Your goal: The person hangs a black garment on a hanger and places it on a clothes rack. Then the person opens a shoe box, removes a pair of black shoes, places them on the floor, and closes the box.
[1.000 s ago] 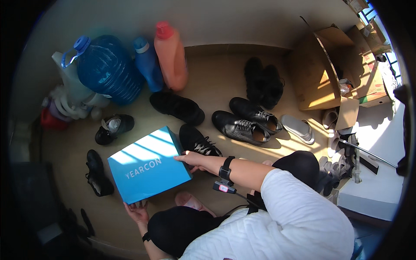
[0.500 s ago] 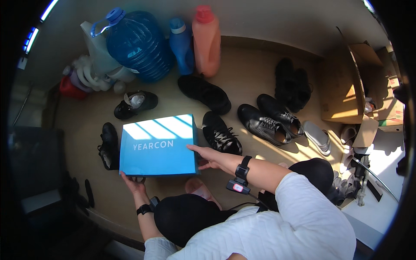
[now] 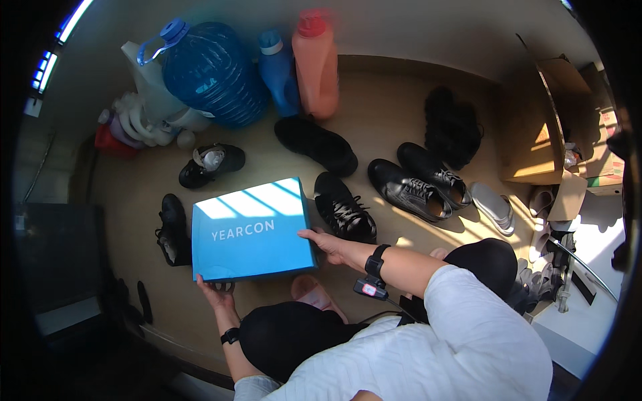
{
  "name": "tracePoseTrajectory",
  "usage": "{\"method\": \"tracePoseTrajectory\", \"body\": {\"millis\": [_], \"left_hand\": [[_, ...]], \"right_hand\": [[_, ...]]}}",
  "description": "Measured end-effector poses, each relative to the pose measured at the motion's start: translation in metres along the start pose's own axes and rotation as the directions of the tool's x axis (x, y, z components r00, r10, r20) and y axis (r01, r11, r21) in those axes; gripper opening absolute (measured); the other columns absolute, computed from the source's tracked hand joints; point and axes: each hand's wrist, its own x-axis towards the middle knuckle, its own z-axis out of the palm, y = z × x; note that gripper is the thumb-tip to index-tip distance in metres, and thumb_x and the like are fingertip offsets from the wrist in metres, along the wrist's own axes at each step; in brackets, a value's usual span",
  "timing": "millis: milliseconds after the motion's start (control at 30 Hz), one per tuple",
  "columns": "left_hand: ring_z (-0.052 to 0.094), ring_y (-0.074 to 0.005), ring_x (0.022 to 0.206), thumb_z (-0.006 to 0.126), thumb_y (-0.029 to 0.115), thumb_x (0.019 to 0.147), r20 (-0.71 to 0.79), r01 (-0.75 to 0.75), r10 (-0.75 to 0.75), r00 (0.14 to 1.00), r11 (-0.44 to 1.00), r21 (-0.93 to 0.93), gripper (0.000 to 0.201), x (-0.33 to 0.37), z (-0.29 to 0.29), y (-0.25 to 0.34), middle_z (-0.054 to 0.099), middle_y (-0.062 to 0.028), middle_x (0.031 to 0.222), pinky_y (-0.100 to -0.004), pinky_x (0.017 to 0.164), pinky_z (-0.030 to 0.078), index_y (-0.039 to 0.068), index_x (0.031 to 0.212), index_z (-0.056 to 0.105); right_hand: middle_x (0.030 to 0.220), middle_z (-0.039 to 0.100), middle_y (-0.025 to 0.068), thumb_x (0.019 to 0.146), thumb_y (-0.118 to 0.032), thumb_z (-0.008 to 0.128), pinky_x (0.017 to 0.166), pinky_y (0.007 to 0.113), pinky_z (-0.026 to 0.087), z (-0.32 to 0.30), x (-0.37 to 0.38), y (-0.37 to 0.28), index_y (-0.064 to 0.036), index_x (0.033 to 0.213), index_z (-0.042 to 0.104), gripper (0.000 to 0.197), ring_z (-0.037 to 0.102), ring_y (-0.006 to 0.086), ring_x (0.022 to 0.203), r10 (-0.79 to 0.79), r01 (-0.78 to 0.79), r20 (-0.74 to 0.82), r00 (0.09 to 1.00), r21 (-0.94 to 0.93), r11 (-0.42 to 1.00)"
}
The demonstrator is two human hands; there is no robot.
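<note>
A blue shoebox (image 3: 251,250) with its lid on is held level in front of me, bands of sunlight across its far part. My left hand (image 3: 217,292) grips its near left corner, thumb at the edge and fingers underneath. At the right side my right hand (image 3: 326,246) holds the box, thumb on the top edge; its other fingers are partly hidden. Black shoes lie around the box: a lace-up shoe (image 3: 344,207) just right of it, another black shoe (image 3: 315,145) beyond, a shoe with pale stuffing (image 3: 212,164) at the far left, and one (image 3: 174,230) left of the box.
Black leather lace-ups (image 3: 408,190), dark fuzzy shoes (image 3: 451,127) and a grey shoe (image 3: 493,208) stand to the right. An open cardboard box (image 3: 531,134) is at the far right. Along the back wall are a large blue water jug (image 3: 214,73), a blue bottle (image 3: 279,73) and a pink bottle (image 3: 316,67).
The shoebox, in both hands, has shifted slightly right and nearer to me, and tilts a little more. The shoes and bottles stay in place.
</note>
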Motion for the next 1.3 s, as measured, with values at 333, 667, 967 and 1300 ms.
{"method": "tracePoseTrajectory", "body": {"millis": [333, 667, 967, 1300], "left_hand": [[0.032, -0.0338, 0.136, 0.047, 0.067, 0.086, 0.440, -0.095, 0.103, 0.892, 0.995, -0.039, 0.081, -0.078, 0.019, 0.060, 0.031, -0.0099, 0.151, -0.0558, 0.105, 0.030, 0.021, 0.150, 0.026], [0.032, -0.0331, 0.130, 0.065, 0.066, 0.072, 0.705, -0.062, -0.287, 0.649, 0.903, 0.424, 0.101, -0.142, 0.293, 0.098, 0.022, -0.0066, 0.148, -0.0441, 0.101, 0.033, 0.014, 0.147, 0.023], [0.023, -0.0323, 0.136, 0.067, 0.076, 0.064, 0.710, 0.013, -0.285, 0.644, 0.932, 0.362, 0.115, -0.160, 0.453, 0.021, 0.022, -0.0099, 0.153, -0.0454, 0.103, 0.027, 0.018, 0.151, 0.019], [0.008, -0.0405, 0.145, 0.064, 0.082, 0.064, 0.793, 0.316, -0.511, 0.331, 0.852, 0.417, 0.131, -0.218, 0.452, -0.083, 0.001, -0.0140, 0.160, -0.0728, 0.107, 0.007, 0.015, 0.154, -0.005]], "right_hand": [[0.150, 0.021, 0.0229, 0.066, -0.054, 0.079, 0.109, 0.061, 0.025, 0.012, -0.132, -0.077, -0.0111, 0.151, -0.005, 0.127, 0.019, 0.0375, 0.141, -0.166, 0.176, 0.059, 0.984, -0.274, 0.946], [0.148, 0.032, 0.0215, 0.071, -0.069, 0.065, 0.105, 0.058, 0.030, -0.102, -0.299, -0.119, -0.0090, 0.149, 0.026, 0.106, 0.033, 0.0353, 0.134, -0.521, 0.525, -0.209, 0.827, -0.040, 0.850], [0.148, 0.030, 0.0239, 0.073, -0.069, 0.061, 0.104, 0.066, 0.024, -0.127, -0.325, -0.108, -0.0137, 0.150, 0.024, 0.103, 0.030, 0.0412, 0.135, -0.461, 0.576, -0.479, 0.747, 0.120, 0.809], [0.148, 0.024, 0.0273, 0.061, -0.063, 0.076, 0.105, 0.067, 0.026, -0.125, -0.283, -0.128, -0.0079, 0.151, 0.009, 0.125, 0.027, 0.0510, 0.134, -0.369, 0.571, -0.602, 0.708, 0.180, 0.801]]}}
